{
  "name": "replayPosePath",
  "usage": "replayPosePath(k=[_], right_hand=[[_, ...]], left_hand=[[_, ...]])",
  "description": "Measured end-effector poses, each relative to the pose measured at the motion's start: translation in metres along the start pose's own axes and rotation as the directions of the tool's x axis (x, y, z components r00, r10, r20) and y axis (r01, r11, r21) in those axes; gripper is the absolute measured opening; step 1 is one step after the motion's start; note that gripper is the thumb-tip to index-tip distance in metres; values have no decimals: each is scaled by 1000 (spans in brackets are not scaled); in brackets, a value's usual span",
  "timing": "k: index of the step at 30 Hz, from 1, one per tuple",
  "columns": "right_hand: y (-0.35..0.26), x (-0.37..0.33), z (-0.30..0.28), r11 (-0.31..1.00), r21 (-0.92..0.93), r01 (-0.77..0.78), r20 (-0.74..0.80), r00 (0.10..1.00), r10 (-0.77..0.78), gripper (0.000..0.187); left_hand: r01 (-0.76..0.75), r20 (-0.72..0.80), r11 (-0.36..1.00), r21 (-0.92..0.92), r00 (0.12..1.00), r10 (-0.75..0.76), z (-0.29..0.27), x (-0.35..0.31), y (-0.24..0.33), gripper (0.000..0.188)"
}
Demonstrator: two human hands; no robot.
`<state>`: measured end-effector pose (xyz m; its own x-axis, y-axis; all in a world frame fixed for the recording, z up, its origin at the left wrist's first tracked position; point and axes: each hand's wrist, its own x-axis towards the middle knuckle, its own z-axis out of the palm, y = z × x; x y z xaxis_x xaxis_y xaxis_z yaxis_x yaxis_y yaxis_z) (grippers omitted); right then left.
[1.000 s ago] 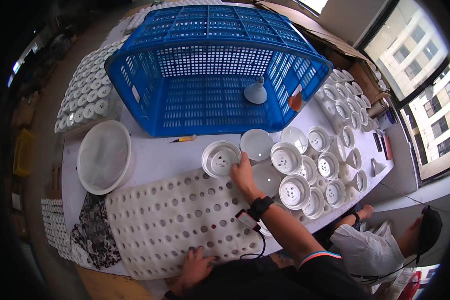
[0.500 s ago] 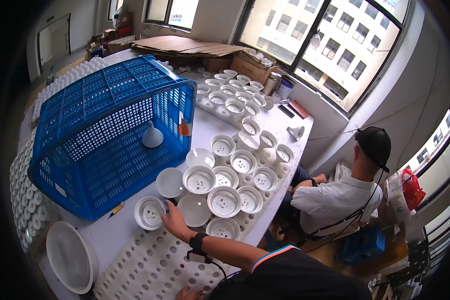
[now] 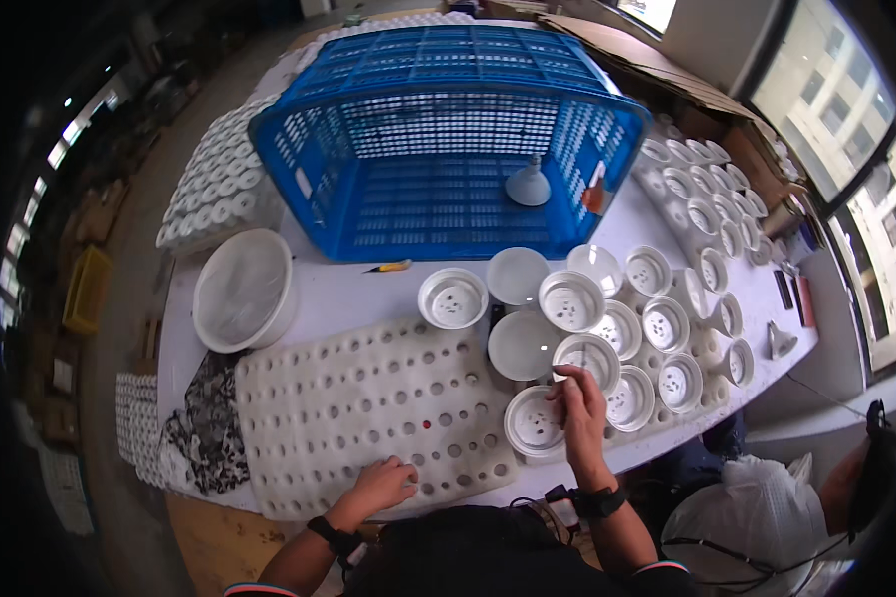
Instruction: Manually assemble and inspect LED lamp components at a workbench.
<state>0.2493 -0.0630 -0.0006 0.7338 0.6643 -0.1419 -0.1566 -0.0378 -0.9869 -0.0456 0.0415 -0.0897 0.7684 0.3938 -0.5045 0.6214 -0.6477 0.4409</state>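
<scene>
My right hand has its fingers curled together at the near rim of a white round lamp cup, which has small parts inside. Another such cup is just left of that hand. My left hand rests with fingers extended on a pale foam board full of round holes; it holds nothing. Beyond the foam board stands a single white cup. Frosted white domes, one of them a round dome, lie between it and the cluster of cups at the right.
A blue plastic crate lies on its side with a white funnel-shaped lamp part inside. A yellow cutter knife and a white basin are left of centre. A co-worker sits at the right.
My view has swung to the left. My right hand has moved from the single cup beside the crate to the cups at the right; my left hand remains on the foam board.
</scene>
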Motion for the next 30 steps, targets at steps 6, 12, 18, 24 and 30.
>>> replayPosePath(k=[6,12,18,24,30], right_hand=[[-3,11,-97,996,-65,55,-121,991,-63,21],[-8,65,-172,1000,9,-21,-237,971,23,21],[1,115,-242,966,257,-24,-418,899,133,32],[13,150,-248,945,328,-9,-447,879,164,37],[31,169,-260,948,319,23,-550,819,165,44]], left_hand=[[159,-44,987,11,986,-158,-2,4,26,28],[304,-102,950,-74,945,-311,-1,-12,34,31],[137,-161,986,-91,975,-151,-7,14,42,39],[327,-27,901,-285,937,-349,-29,32,80,40],[256,-16,926,-277,962,-271,-14,43,70,41]])
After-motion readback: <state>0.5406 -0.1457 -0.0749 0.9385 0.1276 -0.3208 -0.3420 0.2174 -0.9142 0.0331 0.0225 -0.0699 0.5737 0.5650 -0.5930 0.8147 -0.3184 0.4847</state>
